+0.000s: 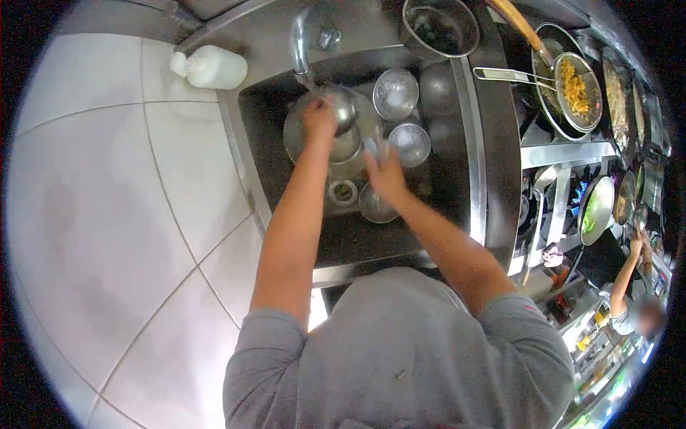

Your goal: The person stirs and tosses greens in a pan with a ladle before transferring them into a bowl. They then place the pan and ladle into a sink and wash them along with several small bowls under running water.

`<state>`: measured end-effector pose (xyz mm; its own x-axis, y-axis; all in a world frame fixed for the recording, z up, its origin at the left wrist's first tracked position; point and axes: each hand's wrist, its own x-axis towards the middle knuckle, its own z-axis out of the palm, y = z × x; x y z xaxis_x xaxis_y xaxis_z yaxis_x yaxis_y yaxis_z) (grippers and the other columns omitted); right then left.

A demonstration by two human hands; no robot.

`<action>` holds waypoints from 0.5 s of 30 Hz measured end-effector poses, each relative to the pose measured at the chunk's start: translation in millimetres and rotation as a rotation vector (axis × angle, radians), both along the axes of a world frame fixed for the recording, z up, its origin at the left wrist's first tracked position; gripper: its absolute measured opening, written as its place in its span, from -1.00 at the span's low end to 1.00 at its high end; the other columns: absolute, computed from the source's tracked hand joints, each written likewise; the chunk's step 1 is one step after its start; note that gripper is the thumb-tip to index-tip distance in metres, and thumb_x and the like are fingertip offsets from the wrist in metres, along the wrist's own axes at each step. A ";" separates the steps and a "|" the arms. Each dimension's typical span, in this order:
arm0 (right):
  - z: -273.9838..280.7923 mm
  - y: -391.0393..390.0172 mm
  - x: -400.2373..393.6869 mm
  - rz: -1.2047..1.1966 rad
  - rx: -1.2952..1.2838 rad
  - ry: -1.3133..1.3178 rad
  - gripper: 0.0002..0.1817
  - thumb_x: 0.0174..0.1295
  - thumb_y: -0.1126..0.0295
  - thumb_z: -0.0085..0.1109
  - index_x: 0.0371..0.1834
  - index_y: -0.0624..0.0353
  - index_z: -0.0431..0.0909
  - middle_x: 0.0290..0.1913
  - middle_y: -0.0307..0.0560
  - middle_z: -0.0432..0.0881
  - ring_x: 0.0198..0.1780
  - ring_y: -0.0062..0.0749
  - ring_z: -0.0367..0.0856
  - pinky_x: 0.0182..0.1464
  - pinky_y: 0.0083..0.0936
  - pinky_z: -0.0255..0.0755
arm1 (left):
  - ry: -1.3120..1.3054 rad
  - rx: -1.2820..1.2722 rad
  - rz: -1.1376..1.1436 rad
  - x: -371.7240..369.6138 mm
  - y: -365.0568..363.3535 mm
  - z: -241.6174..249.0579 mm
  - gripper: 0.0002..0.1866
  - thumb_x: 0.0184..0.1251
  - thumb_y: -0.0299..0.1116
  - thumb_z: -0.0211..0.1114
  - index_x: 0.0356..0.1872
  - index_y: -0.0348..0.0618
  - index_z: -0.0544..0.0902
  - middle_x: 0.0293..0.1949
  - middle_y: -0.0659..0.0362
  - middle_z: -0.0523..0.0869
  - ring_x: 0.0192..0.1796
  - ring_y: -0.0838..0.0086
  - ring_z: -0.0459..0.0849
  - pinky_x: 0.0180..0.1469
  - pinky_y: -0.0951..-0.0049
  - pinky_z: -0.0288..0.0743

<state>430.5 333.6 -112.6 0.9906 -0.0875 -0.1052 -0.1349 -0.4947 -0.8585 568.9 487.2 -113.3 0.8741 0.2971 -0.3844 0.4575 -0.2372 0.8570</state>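
Note:
My left hand (319,120) is closed on the rim of a shiny metal bowl (346,113), just below the faucet (300,53). Beneath it in the sink (279,193) lies a wider metal basin (294,143). My right hand (386,171) is to the right, smeared by motion, with its fingers closed around a pale greyish thing (374,149) too blurred to name. Close by stand two metal bowls, one farther back (395,94) and one beside my right hand (409,145). Another bowl (376,204) sits partly under my right wrist. A small round dish (343,191) has dark greenish bits in it.
A white plastic bottle (216,68) stands on the counter left of the faucet. Behind the sink is a deep metal pot (439,28). On the right, a strainer (574,89) of yellow food rests over a pan. A pan (597,211) and a co-worker's arm (625,279) are farther right.

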 end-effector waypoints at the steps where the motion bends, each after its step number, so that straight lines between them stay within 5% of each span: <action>1: 2.4 12.3 23.7 -0.068 -0.094 -0.136 -0.42 0.52 0.06 0.21 0.40 0.27 0.47 0.32 0.41 0.50 0.32 0.33 0.52 0.24 0.13 0.44 | 0.035 -0.152 0.212 3.0 -12.5 20.0 -0.61 0.57 -0.13 0.28 -0.18 -0.36 0.75 -0.24 -0.22 0.80 -0.24 -0.06 0.73 -0.13 0.00 0.52; 5: 10.0 25.2 106.3 -0.276 -0.267 -0.266 -0.52 0.57 0.12 0.13 0.30 0.31 0.58 0.25 0.40 0.60 0.27 0.26 0.60 0.26 0.01 0.48 | -0.104 0.133 -0.072 -25.5 -29.9 22.7 -0.48 0.63 0.00 0.23 -0.31 -0.34 0.76 -0.35 -0.10 0.80 -0.32 0.11 0.71 -0.16 0.04 0.52; 7: -51.0 -2.6 126.5 -0.070 -0.014 0.256 -0.56 0.54 0.12 0.17 0.13 0.33 0.71 0.09 0.35 0.75 0.13 0.15 0.73 0.22 -0.10 0.55 | -0.020 0.334 -0.404 -51.8 -18.8 48.0 -0.40 0.68 0.10 0.14 -0.37 -0.24 0.78 -0.37 0.06 0.82 -0.35 0.17 0.70 -0.17 0.02 0.51; 8: -39.9 -7.5 125.3 -0.110 0.510 0.141 -0.49 0.40 -0.01 0.31 -0.04 0.33 0.78 -0.12 0.32 0.81 -0.03 0.05 0.81 0.14 -0.12 0.62 | -0.011 0.337 -0.406 -59.6 -11.5 50.3 -0.40 0.68 0.10 0.14 -0.37 -0.24 0.78 -0.37 0.06 0.82 -0.35 0.17 0.70 -0.17 0.02 0.51; 10: 15.3 -13.7 118.4 -0.083 0.351 0.311 -0.54 0.49 0.05 0.20 -0.08 0.31 0.77 0.06 0.33 0.79 0.06 0.02 0.78 0.10 -0.14 0.61 | 0.067 -0.303 0.134 -68.6 2.8 51.0 -0.36 0.66 0.18 0.13 -0.34 -0.22 0.81 -0.35 0.11 0.85 -0.34 0.14 0.75 -0.08 -0.03 0.57; 11: 38.1 -10.9 108.7 -0.072 0.345 0.322 -0.54 0.49 0.05 0.20 -0.08 0.31 0.77 0.06 0.33 0.79 0.06 0.02 0.78 0.10 -0.14 0.61 | 0.014 -0.513 0.270 -70.2 7.8 43.1 -0.36 0.65 0.19 0.13 0.10 -0.29 0.75 0.02 -0.10 0.84 -0.03 0.02 0.82 0.02 -0.05 0.67; 12: 58.9 -4.5 99.7 0.063 0.044 0.405 -0.55 0.46 0.04 0.22 -0.08 0.30 0.77 0.02 0.27 0.81 0.03 -0.02 0.80 0.08 -0.15 0.62 | 0.015 -0.517 0.284 -74.4 15.8 31.1 -0.36 0.65 0.19 0.13 0.10 -0.29 0.75 0.02 -0.10 0.84 -0.03 0.02 0.82 0.02 -0.05 0.67; 13: 70.5 -0.6 89.0 0.194 -0.258 0.477 -0.55 0.44 0.04 0.24 -0.07 0.29 0.77 -0.02 0.22 0.83 0.00 -0.07 0.82 0.06 -0.16 0.63 | 0.409 -0.666 0.242 -78.6 24.2 18.4 -0.40 0.66 0.21 0.09 0.32 -0.10 0.59 0.25 -0.02 0.70 0.15 -0.04 0.75 0.10 -0.19 0.67; 14: 69.2 -1.0 72.7 0.202 -0.264 0.481 -0.55 0.44 0.04 0.24 -0.07 0.29 0.77 -0.02 0.22 0.83 0.00 -0.07 0.82 0.06 -0.16 0.63 | 0.808 -0.806 0.185 -81.5 28.4 10.5 -0.36 0.67 0.23 0.05 0.54 0.09 0.43 0.48 0.05 0.57 0.33 -0.09 0.68 0.18 -0.33 0.67; 15: 59.0 -2.7 54.2 0.217 -0.239 0.323 -0.52 0.37 0.02 0.32 -0.09 0.31 0.77 -0.11 0.26 0.83 -0.10 0.05 0.82 -0.02 -0.05 0.65 | 0.901 -1.120 0.246 -88.1 28.4 16.4 -0.35 0.70 0.21 0.03 0.63 0.17 0.30 0.62 0.04 0.37 0.53 -0.18 0.46 0.16 -0.68 0.51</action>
<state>484.7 330.9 -53.6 0.9083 0.0586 -0.4142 -0.2489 -0.7200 -0.6478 480.8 515.6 -96.9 0.1892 -0.4168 -0.8891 0.8582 0.5102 -0.0565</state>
